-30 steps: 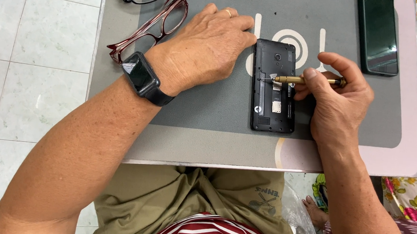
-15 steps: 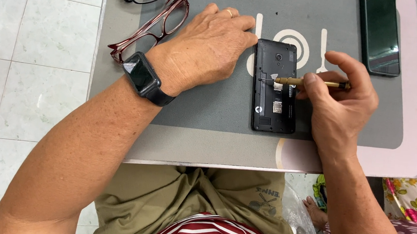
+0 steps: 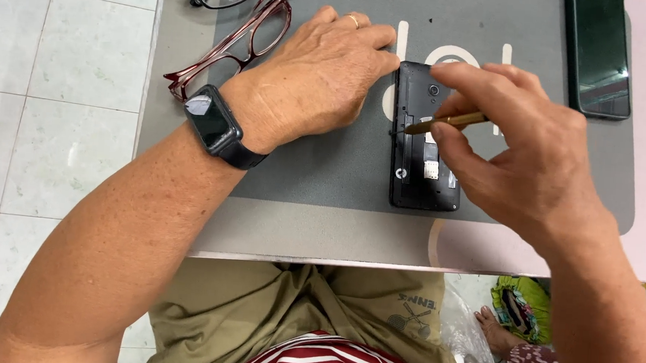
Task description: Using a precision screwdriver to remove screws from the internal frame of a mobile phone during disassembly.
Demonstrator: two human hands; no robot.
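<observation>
Grey mat (image 3: 323,174) on the counter (image 3: 180,195) holds the open black phone (image 3: 413,179), with the left hand (image 3: 313,91) flat beside it, holding nothing. The right hand (image 3: 519,156) has swung over the phone, its grip pinched shut on the gold tool (image 3: 446,122), whose tip now sits at the phone's left edge.

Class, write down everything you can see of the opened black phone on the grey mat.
The phone is black, flat and oblong, lying lengthwise on the grey mat with its back cover off. A round camera lens sits near its far end, small pale card slots at its middle. The left hand steadies its left edge; the right hand points a brass-coloured tool into it.
</observation>
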